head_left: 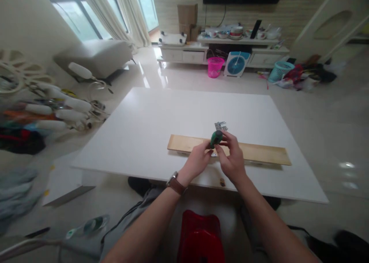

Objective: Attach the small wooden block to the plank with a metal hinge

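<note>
A green and black screwdriver (216,138) stands over a narrow wooden board (265,153), its handle end toward me. My right hand (233,158) is closed, with its fingers round the handle. Close against the tool's left side, my left hand (198,159) has its fingers pinched together; what is between them is hidden. The board lies across the near part of a large white panel (161,113). Just beyond the board are several small silvery metal fittings (220,125). A small brown piece (222,182) sits at the panel's near edge.
A red plastic stool (200,236) is below me, between my legs. White rounded parts (70,115) and cloth clutter the floor at left. Farther back are a pink basket (215,67), a blue fan (236,64) and a low white cabinet (173,55).
</note>
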The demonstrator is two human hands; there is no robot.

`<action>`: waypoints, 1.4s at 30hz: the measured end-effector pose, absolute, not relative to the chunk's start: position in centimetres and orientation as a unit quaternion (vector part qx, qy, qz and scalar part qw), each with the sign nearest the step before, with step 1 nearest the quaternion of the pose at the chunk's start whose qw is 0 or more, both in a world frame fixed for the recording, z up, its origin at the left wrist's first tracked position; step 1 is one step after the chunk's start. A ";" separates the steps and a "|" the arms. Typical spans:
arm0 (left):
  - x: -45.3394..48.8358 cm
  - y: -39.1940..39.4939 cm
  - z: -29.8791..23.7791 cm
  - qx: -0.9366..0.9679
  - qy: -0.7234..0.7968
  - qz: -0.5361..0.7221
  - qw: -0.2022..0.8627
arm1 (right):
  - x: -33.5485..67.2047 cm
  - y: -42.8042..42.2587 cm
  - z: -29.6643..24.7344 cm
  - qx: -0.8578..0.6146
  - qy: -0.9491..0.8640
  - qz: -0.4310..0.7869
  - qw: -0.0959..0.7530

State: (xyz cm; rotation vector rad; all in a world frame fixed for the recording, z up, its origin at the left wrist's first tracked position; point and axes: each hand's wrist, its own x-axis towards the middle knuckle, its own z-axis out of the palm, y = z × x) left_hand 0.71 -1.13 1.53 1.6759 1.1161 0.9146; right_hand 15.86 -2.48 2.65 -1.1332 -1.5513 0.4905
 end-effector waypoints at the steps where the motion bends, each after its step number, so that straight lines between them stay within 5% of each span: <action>1: 0.8 -1.0 1.4 0.672 0.437 0.387 0.456 | 15.8 -2.5 2.7 -0.479 -0.656 0.207 0.546; 6: 0.6 -0.2 0.9 0.683 0.406 0.435 0.424 | 15.7 -2.3 2.7 -0.473 -0.661 0.209 0.544; 17: -1.3 -0.2 -1.3 0.811 0.488 0.201 0.251 | 15.7 -2.2 2.8 -0.477 -0.662 0.197 0.543; 42: -0.2 -0.6 -1.6 0.812 0.509 0.189 0.213 | 15.6 -2.1 3.0 -0.474 -0.656 0.124 0.574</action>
